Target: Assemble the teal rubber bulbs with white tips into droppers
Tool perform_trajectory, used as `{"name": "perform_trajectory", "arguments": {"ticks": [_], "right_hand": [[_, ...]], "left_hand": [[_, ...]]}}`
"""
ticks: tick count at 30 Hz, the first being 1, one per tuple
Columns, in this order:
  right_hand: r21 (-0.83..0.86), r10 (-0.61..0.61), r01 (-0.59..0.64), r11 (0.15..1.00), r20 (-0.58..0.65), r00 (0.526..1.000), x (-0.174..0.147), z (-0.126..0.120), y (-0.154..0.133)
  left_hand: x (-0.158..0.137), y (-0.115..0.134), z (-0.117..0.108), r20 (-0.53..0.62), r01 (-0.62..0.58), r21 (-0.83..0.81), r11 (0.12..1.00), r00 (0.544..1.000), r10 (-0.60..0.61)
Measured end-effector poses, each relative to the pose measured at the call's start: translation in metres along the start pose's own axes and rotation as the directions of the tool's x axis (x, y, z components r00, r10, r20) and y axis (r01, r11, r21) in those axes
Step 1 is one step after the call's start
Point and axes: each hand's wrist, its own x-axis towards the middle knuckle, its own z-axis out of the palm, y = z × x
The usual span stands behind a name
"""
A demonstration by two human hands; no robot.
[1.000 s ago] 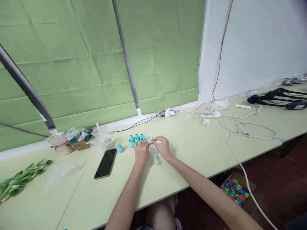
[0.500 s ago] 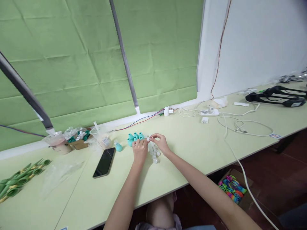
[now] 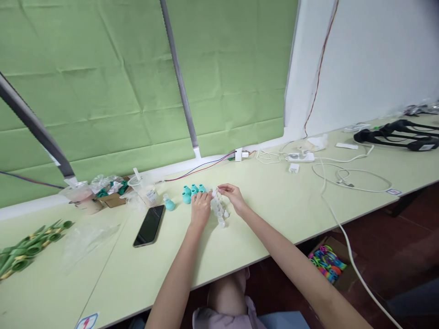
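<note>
While both forearms reach in over the pale bench, the person's two hands meet close together at a small white piece, just above the bench top. The left hand has its fingers curled and seems to pinch that piece at its edge; the right hand has its thumb and forefinger drawn together just beside it, though whether they grip anything cannot be told. Below and between the hands lies a loose cluster of translucent white pieces. Just beyond the left hand, partly hidden by it, stands a close group of teal bottles, their narrow necks upward. A lone teal bottle with a translucent top sits apart to their left, near a dark phone lying face up. Behind the phone stands a plastic cup with a straw, and farther left a small open carton holds green and white bits. A white power strip lies well off to the right.
</note>
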Motion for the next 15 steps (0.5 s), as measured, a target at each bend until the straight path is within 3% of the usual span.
{"name": "perform_trajectory", "arguments": {"ticks": [4, 6, 9, 12, 15], "right_hand": [[-0.226, -0.067, 0.053, 0.973, -0.054, 0.996, 0.01, -0.022, -0.008], [-0.441, -0.092, 0.076, 0.894, -0.014, 0.996, 0.012, -0.033, -0.011], [-0.671, -0.066, 0.146, 0.727, 0.143, 0.988, 0.009, -0.043, -0.008], [-0.732, 0.0, 0.215, 0.647, 0.282, 0.959, 0.006, -0.043, 0.001], [-0.749, 0.036, 0.219, 0.626, 0.307, 0.951, 0.005, -0.041, 0.006]], "left_hand": [[0.003, -0.008, 0.0, 0.009, 0.097, -0.063, 0.993, 0.995, -0.096], [0.005, -0.012, 0.0, 0.025, 0.124, -0.128, 0.984, 0.992, -0.122], [0.007, -0.017, -0.001, 0.037, 0.14, -0.224, 0.965, 0.99, -0.135], [0.007, -0.018, -0.003, 0.04, 0.178, -0.269, 0.947, 0.984, -0.173], [0.007, -0.018, -0.005, 0.054, 0.207, -0.279, 0.938, 0.978, -0.2]]}}
